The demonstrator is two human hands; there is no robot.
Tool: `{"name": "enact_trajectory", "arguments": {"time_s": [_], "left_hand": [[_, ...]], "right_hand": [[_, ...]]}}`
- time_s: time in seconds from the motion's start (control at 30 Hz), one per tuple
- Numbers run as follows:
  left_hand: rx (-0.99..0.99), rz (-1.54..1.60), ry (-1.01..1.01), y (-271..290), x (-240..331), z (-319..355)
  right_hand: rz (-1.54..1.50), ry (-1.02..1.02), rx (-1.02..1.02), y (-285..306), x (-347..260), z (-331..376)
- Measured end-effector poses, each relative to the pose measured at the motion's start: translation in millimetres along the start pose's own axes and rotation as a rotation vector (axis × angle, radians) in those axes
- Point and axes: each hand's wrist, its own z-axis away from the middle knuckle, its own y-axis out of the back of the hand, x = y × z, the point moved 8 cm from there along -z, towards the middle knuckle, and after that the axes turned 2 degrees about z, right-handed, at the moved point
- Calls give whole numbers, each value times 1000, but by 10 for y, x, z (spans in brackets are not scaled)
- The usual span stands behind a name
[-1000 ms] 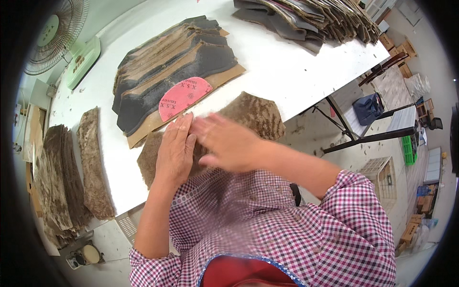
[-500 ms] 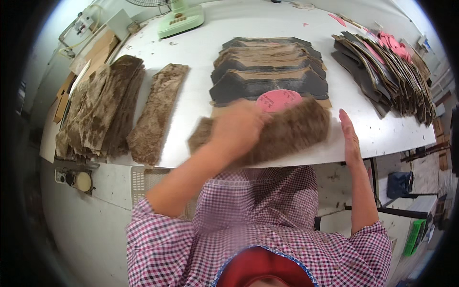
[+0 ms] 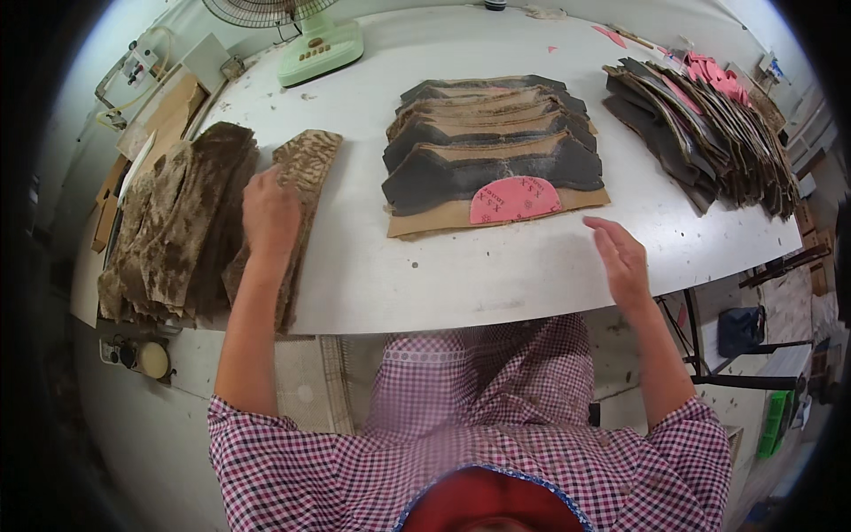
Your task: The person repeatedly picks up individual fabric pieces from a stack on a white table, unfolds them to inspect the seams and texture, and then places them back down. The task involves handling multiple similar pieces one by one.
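My left hand (image 3: pixel 273 213), slightly blurred, has its fingers curled on a brown plush fabric piece (image 3: pixel 312 168) at the left of the table. A taller stack of brown plush pieces (image 3: pixel 164 230) lies just left of it. My right hand (image 3: pixel 620 262) is held over the table's front right, fingers apart and nothing in them. Beyond its fingertips is an overlapping row of dark grey and tan curved pieces (image 3: pixel 492 168). The nearest tan strip (image 3: pixel 425 222) carries a pink half-round patch (image 3: pixel 516 200) with print on it.
On the right of the white table (image 3: pixel 425 284) lies a fanned pile of dark and tan pieces (image 3: pixel 700 133), with pink scraps (image 3: pixel 716 78) on top. A pale green fan (image 3: pixel 321 53) stands at the back left. Cardboard (image 3: pixel 173 111) leans along the left edge.
My left hand has moved left from the middle with the brown plush piece, which uncovers the pink patch and tan strip. My right hand has come slightly left and lower, its fingers more spread.
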Motion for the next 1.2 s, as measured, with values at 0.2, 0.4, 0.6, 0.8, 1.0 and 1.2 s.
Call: {"name": "enact_trajectory", "arguments": {"time_s": [0.2,0.4,0.6,0.8,1.0,1.2], "left_hand": [[-352,724,-17,-429,1405,-120],[-159,713,-490,235,2369,119],[-423,1042,-548,367,2988,386],[-400,791,-408,-587,2844,157],[-351,825,-405,-463,2942,325],[-616,2041,10,241,3279,744]], "right_hand": [[-181,-59,-171,-890,-579,-546],[-327,-394,-226,-1062,-94,-766],[55,-32,-225,-1006,115,-928],[-326,-75,-28,-615,-218,-423],[-760,-168,14,-43,-397,429],[-698,-137,-409,39,-820,402]]}}
